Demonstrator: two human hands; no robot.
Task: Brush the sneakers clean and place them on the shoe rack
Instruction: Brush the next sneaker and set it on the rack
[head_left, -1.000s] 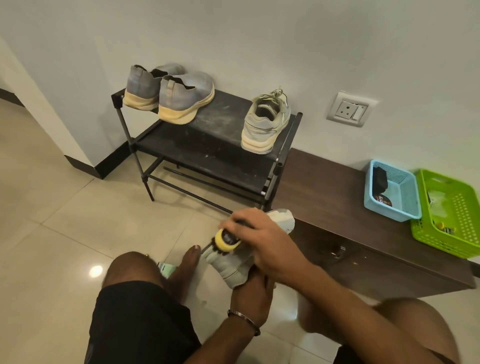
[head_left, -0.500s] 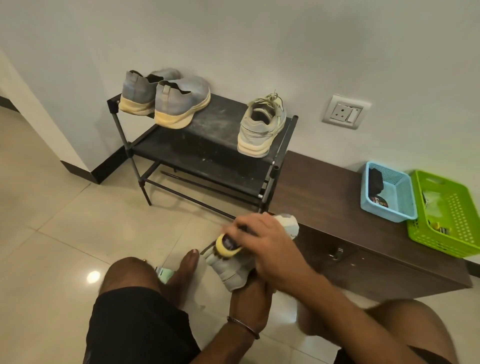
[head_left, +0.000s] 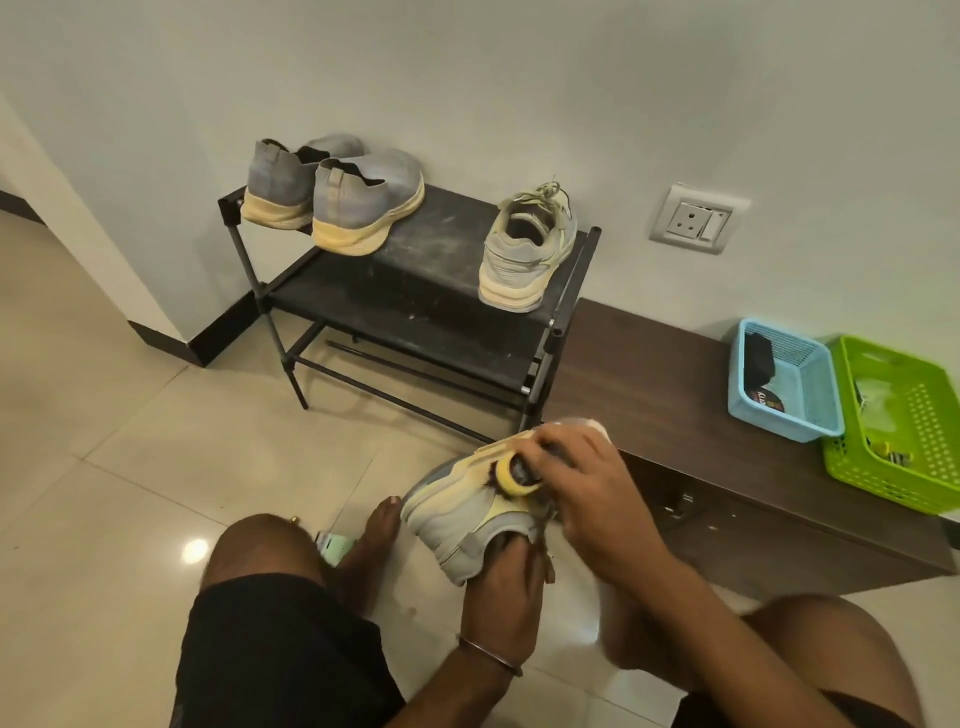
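- Upper left of the frame: two grey slip-on sneakers (head_left: 332, 195) with yellowed soles, side by side, heels toward the camera, on the top shelf of the black shoe rack (head_left: 415, 291).
- Just right of them, upper centre: a single laced grey sneaker (head_left: 524, 249), heel toward the camera, upright at the right end of the same shelf — well apart from the slip-on pair.
- Lower left: black shorts (head_left: 270, 654) over a bent knee, a bare foot (head_left: 376, 535) on the pale tiled floor (head_left: 104, 467), a small pale-green object half hidden behind the knee.
- Lower centre: left hand (head_left: 504, 597), a metal bangle (head_left: 491, 657) at the wrist, reaching up from below, fingers tucked into the opening of the grey sneaker in hand (head_left: 467, 514) and grasping it; shoe tilted on its side above the floor, in front of the rack's right leg.
- Just right of that: right hand (head_left: 587, 493) clenched round a brush (head_left: 514, 470) with a yellow rim, pressed against the upper side of the held sneaker.
- Right of centre: dark wooden bench (head_left: 675, 415) along the wall, touching the rack's right side; wall socket (head_left: 698, 218) above it.
- Far right: blue basket (head_left: 779, 384) with dark items inside, and beside it, touching — a green basket (head_left: 904, 421).
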